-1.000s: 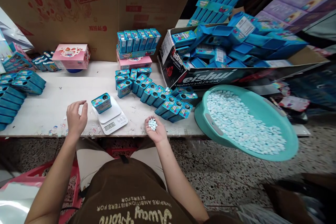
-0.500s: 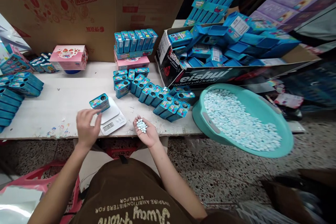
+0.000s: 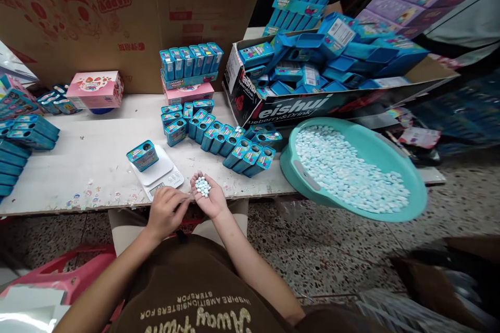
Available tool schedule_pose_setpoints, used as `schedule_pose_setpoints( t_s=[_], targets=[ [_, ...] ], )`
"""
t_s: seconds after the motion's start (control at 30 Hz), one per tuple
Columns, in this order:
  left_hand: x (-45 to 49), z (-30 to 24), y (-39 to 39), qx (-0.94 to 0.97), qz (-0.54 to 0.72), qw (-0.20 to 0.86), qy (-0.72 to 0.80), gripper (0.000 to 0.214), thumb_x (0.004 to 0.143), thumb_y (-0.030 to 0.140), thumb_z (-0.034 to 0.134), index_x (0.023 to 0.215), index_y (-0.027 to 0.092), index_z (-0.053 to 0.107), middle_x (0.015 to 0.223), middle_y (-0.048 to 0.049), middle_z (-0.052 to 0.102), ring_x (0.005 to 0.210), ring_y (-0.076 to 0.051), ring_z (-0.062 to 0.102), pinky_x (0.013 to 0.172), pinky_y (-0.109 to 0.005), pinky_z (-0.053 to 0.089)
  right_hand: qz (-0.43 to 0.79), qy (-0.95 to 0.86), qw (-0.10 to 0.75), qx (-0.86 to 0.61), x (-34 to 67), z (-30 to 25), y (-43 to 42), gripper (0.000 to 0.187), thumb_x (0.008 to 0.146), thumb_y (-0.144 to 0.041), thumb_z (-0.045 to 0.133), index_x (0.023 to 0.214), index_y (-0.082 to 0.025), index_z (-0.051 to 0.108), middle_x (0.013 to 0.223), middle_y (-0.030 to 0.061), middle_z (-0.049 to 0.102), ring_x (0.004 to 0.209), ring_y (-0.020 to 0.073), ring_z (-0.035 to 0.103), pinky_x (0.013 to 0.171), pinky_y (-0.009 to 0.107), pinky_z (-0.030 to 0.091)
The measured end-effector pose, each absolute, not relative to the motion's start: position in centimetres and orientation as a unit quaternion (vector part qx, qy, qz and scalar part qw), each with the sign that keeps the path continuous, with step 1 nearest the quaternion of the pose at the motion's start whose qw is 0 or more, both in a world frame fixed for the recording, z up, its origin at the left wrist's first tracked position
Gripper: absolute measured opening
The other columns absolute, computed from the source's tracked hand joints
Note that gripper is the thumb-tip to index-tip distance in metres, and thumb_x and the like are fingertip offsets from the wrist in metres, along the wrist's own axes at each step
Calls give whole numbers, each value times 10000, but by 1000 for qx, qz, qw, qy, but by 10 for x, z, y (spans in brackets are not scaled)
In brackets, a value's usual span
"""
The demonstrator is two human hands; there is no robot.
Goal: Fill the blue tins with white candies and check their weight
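Note:
My right hand [image 3: 209,196] is cupped palm up over the table's front edge, holding a small heap of pale blue round candies [image 3: 202,186]. My left hand [image 3: 167,212] has its fingers drawn together, with the fingertips close to my right palm. Whether they pinch a candy is hidden. Just behind it stands a white digital kitchen scale [image 3: 156,173], its display partly blocked by my left hand. A blue candy tin [image 3: 142,155] lies tilted on the scale's platform. To the right, a teal plastic basin [image 3: 351,171] tips towards me, heaped with the same candies.
Rows of blue tins [image 3: 219,140] stand on the white table [image 3: 89,166], with more stacked at the left [image 3: 23,135]. Behind are a pink box [image 3: 95,90] and a printed carton [image 3: 297,106] full of blue tins. A terrazzo floor [image 3: 332,250] lies below.
My left hand has moved from beside the tin on the scale down and right to my right palm, its fingers closing. The right hand and tin stay much the same, and the view has shifted slightly.

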State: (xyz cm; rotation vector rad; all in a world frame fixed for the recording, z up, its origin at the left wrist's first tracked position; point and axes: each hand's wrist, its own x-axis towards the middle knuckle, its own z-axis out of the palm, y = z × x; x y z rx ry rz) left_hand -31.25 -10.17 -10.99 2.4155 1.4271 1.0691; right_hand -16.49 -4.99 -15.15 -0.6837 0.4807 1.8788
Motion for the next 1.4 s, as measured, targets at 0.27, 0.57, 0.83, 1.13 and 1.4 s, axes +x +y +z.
schedule_pose_setpoints(
  t_s=[0.27,0.57,0.83,1.13,1.4],
  targets=[
    [-408,-109,-76,636,364,-157,662,478,878,339,434,1302,123,475,990,-138,532,986,-246,477,922,-444,337,765,204,532,-300,-156,-153,-52,222,894,-145,415,805,-127,617,685,31,663,667,97,643,657,218,572],
    [-413,-98,-61,635,340,-134,681,705,877,535,343,1431,106,259,1137,-182,408,1101,-301,379,999,-498,267,757,203,540,-305,-152,-147,-52,226,891,-143,415,799,-131,620,689,29,659,664,94,641,640,209,570],
    [-413,-88,-15,721,229,-59,651,695,727,532,633,1263,122,467,1141,-163,560,1064,-290,479,940,-423,378,751,183,536,-339,-151,-153,-56,224,878,-110,418,780,-129,619,671,25,651,649,93,644,631,205,581],
    [-505,-47,-9,747,104,-58,654,320,726,254,641,1039,200,596,969,-73,673,927,-239,592,791,-363,437,735,168,510,-415,-152,-158,-50,236,805,-16,412,817,-138,615,728,21,670,660,98,672,629,223,607],
    [-695,-26,-27,648,-88,-121,747,364,761,226,507,1117,225,584,1138,-84,587,911,-251,619,729,-327,455,705,136,513,-470,-169,-164,-28,317,757,-5,386,892,-189,605,759,30,674,662,129,684,589,254,624]
  ],
)
